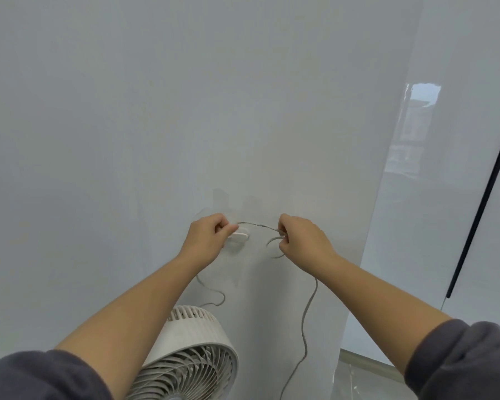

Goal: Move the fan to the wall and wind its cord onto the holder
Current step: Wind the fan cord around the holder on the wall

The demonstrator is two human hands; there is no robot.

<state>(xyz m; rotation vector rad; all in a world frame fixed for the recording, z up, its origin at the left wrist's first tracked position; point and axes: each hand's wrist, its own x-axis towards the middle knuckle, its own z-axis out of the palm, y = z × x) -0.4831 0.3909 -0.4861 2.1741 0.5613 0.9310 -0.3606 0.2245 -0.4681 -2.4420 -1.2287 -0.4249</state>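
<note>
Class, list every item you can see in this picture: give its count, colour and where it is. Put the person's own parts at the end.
Fan: 1, white, at the bottom centre, close to the wall.
Cord: 1, grey, running from the holder across to the right hand, then hanging down to the bottom edge; another stretch loops above the fan.
Cord holder: 1, white, fixed to the wall, beside the left hand.
Wall: 1, pale grey-white, filling most of the view.
Glossy panel: 1, white, right side, with a dark strip along its edge.
Left hand: 1, at the holder, pinching the cord.
Right hand: 1, right of the holder, gripping gathered cord.
Sleeves: 2, dark grey, bottom corners.
</note>
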